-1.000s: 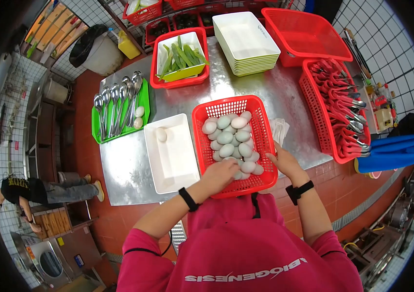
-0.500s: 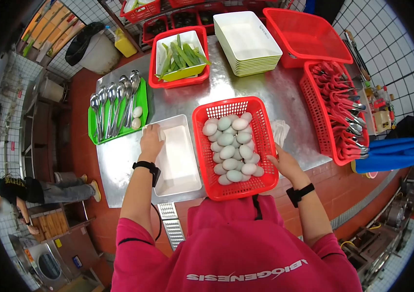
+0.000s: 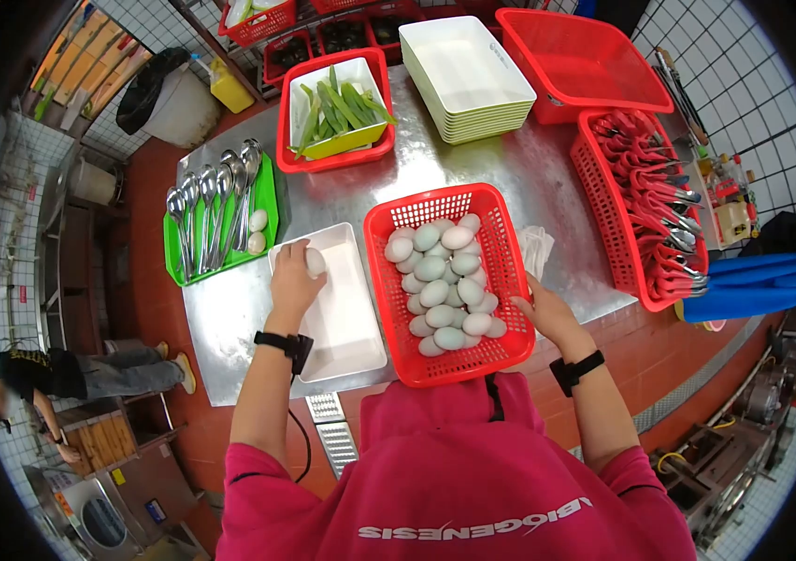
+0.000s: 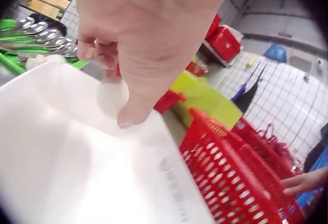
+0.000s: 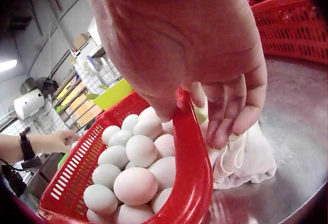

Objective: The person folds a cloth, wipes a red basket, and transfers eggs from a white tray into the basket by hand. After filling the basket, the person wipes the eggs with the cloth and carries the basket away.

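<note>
1. Left hand (image 3: 293, 280) is over the far end of the white tray (image 3: 346, 327); its fingers curl round one egg (image 3: 315, 263), grip narrow. In the left wrist view the egg (image 4: 113, 96) shows pale just under the fingertips, low in the tray (image 4: 77, 172); whether it touches the tray floor I cannot tell.
2. Right hand (image 3: 547, 313) is at the near right rim of the red basket (image 3: 501, 243). In the right wrist view the thumb lies against the basket rim (image 5: 189, 152) and the fingers (image 5: 230, 111) hang loosely curled outside it, holding nothing.
3. Basket sits mid-bench, just right of the tray, piled with pale eggs (image 3: 444, 276).
4. A white cloth (image 3: 538, 251) lies on the steel bench (image 3: 510, 168) just right of the basket, under the right fingers.
5. Left of the tray: green tray (image 3: 272, 201) with spoons (image 3: 211, 210) and two eggs.
6. Far side: red basket of green vegetables (image 3: 337, 107), stack of white trays (image 3: 468, 75), empty red basket (image 3: 585, 61); right, basket of red-handled tools (image 3: 650, 206).
</note>
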Demonstrator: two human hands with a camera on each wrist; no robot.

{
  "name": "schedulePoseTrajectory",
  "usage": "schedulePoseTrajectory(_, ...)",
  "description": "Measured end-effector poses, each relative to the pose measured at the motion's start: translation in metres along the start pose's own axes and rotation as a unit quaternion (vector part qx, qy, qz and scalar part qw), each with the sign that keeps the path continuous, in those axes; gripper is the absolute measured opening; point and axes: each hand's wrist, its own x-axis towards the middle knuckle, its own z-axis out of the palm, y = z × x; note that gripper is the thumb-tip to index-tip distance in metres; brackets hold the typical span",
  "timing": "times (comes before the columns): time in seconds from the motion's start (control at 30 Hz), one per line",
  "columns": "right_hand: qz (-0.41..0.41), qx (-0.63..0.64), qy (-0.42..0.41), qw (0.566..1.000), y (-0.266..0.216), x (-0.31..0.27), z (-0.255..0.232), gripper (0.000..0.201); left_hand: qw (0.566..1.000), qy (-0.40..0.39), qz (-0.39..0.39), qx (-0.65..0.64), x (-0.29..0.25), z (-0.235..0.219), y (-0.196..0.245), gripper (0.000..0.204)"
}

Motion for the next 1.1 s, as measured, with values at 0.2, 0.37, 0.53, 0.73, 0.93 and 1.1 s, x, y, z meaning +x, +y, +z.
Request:
schedulePoseTrajectory(0.2,0.027,-0.009,-0.005,1.0,0.003,0.0,0.001,0.066,0.97,0.004,0.161,-0.183,-0.034,-0.034,0.092,0.066)
schedulePoseTrajectory(0.37,0.025,-0.025,-0.007,0.999,0.003,0.0,0.001,0.066,0.965,-0.069,0.227,-0.112,-0.042,0.006,0.123,0.064)
schedulePoseTrajectory(0.53,0.005,-0.016,-0.002,1.0,0.006,0.0,0.003,0.062,0.966,-0.045,0.253,0.036,-0.041,0.044,0.128,0.066)
schedulePoseTrajectory(0.73,0.003,-0.019,0.0,1.0,0.012,0.002,0.006,0.062,0.962,-0.021,0.25,0.11,-0.041,0.059,0.134,0.067)
schedulePoseTrajectory(0.93,-0.004,-0.005,-0.004,1.0,0.014,0.003,0.006,0.063,0.964,-0.043,0.242,0.1,-0.045,0.049,0.137,0.069)
schedulePoseTrajectory(1.1,-0.017,0.009,-0.005,1.0,0.015,0.005,0.007,0.063,0.974,-0.051,0.217,-0.039,-0.04,-0.003,0.132,0.06)
